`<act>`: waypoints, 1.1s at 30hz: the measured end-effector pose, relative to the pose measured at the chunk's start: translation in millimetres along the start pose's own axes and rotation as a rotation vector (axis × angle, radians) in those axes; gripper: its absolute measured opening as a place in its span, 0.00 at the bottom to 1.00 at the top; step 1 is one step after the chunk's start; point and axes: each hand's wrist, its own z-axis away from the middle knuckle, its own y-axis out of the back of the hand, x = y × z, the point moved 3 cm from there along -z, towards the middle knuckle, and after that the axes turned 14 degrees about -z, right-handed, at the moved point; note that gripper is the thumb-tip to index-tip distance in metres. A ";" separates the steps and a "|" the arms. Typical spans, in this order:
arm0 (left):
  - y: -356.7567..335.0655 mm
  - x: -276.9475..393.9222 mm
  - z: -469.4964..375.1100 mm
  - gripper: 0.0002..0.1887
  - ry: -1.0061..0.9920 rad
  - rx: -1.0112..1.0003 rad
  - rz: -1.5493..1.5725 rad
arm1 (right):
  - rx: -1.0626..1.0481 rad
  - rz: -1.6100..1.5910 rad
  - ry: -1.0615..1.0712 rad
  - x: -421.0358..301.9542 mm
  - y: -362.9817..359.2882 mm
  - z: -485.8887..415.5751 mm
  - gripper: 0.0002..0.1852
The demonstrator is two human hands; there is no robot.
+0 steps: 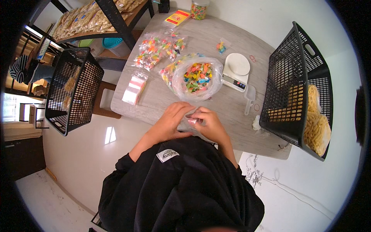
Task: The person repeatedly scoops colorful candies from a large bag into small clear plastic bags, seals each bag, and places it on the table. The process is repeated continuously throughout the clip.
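Both my hands meet over the table's near edge, just below a large clear plastic bag [216, 87] of colorful candies [198, 76]. My right hand [211, 121] pinches a small clear plastic bag [191, 121]; its contents are mostly hidden by the fingers. Beside it, my left hand [174, 117] is at the small bag's left side, fingers extended, and whether it grips the plastic is unclear. Small filled candy packets [149, 53] lie in a pile at the back left. A stack of flat plastic bags [134, 89] lies left of the big bag. One candy packet [221, 47] rests apart near the scale.
Right of the big bag stand a white digital scale [236, 71] and a clear scoop [249, 97]. A black plastic crate [304, 72] with bagged snacks borders the table's right side; another crate [74, 90] is at left. A candy jar [199, 10] stands at the back.
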 end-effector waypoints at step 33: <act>-3.5 -76.1 -39.1 0.47 0.061 -0.011 2.325 | 0.407 0.658 0.151 64.9 45.7 -64.5 0.09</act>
